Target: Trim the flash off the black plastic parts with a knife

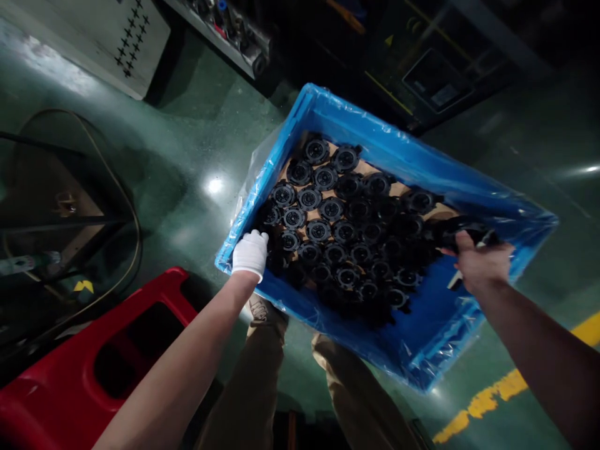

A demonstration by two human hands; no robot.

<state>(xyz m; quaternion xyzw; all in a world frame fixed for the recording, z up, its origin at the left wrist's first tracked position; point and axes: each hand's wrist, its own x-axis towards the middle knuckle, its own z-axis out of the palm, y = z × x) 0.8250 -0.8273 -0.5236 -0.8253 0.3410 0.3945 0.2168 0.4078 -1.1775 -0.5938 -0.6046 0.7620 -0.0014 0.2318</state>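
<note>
Two hands at a blue bin of black parts

The blue bin (469,178) fills the centre and right of the frame, with round black parts (319,230) crowded across its left and middle. At centre left, the person's left hand (250,252), in a white glove, curls at the corner; whether it grips the rim cannot be told. At right, the bare right hand (487,259) bends half-closed against a black piece (452,230), its hold unclear. A red stool (70,369) stands lower left.
</note>
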